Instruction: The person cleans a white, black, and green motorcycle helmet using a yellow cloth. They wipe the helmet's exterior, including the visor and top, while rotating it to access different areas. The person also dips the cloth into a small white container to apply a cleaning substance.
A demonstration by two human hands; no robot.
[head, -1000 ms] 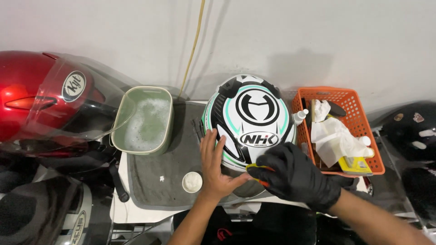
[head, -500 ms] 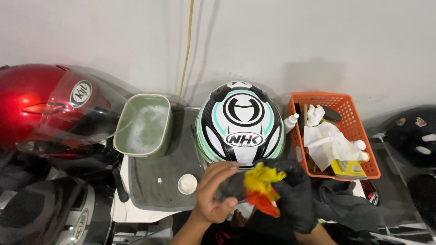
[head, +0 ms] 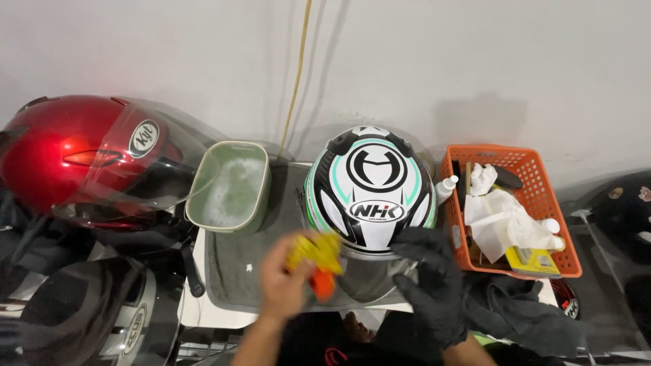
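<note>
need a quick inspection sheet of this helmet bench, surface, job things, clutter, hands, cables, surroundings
surface: grey cloth mat spread over a white bench top.
job's things: white, black and mint full-face helmet sits on the mat, visor toward the person; yellow and orange cloth at its visor.
clutter: green rectangular tub of foamy water beside the helmet; orange plastic basket holding white rags and small bottles.
grippers: bare left hand grips the cloth; black-gloved right hand rests on the helmet's lower edge.
cables: yellowish cord runs down the wall.
surroundings: glossy red helmet at one side; plain white wall.
</note>
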